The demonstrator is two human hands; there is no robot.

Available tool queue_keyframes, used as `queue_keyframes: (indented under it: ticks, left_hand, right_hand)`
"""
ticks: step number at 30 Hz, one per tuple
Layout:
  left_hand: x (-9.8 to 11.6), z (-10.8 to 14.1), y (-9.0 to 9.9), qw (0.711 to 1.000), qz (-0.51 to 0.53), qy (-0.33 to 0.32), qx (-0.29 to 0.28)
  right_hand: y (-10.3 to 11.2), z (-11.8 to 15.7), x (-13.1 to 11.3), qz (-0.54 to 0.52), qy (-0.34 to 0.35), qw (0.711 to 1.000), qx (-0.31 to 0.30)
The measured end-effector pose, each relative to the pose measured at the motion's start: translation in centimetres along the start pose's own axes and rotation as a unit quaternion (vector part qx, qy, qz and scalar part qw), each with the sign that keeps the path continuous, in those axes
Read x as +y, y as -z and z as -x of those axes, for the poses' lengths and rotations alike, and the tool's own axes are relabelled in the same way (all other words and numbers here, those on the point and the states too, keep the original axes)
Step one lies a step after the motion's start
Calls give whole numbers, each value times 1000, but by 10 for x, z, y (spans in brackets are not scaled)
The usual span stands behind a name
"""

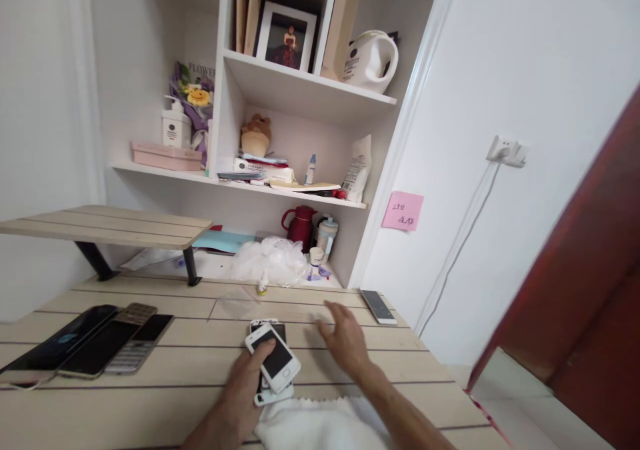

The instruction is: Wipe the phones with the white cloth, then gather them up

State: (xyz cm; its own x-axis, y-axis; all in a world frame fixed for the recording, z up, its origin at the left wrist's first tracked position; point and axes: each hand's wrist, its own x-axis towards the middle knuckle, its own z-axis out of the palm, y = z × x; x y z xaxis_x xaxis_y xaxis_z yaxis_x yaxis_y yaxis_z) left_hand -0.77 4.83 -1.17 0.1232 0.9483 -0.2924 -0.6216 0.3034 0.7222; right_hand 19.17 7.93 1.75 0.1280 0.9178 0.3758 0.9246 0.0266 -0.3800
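Observation:
My left hand (243, 387) grips a white phone (278, 363) with a dark screen, its thumb across the upper left of the front. Beneath that phone lies another white-edged phone or phone part (273, 397), mostly covered. To the right, my right hand (345, 337) hovers over the table with its fingers apart and nothing in them. A white cloth (320, 427) lies at the near edge between my forearms. Behind the hands are a small clear plastic bag (235, 305) and a small white bottle (263, 283).
Several phones (95, 347) lie at the left, below a raised wooden stand (105, 225). Another phone (379, 307) is at the right edge. A crumpled plastic bag (273, 260), a red jug (301, 228) and a cup (316, 256) stand at the back under the shelves.

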Motion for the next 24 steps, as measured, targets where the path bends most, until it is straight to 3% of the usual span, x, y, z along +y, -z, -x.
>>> queue_keyframes:
  ticks: [5, 10, 17, 24]
  left_hand:
    - [-5, -7, 2, 1000, -11, 6, 0]
    - [-6, -10, 2, 1000, -12, 9, -4]
    - [-5, -10, 1, 1000, -17, 20, -7]
    - [-4, -9, 2, 999, -5, 29, -27]
  right_hand:
    - [8, -44, 98, 92, -150, 984, 39]
    - [5, -53, 147, 121, -212, 970, 16]
    - [-5, -61, 147, 95, -210, 973, -14]
    - [6, -51, 124, -89, -238, 967, -30]
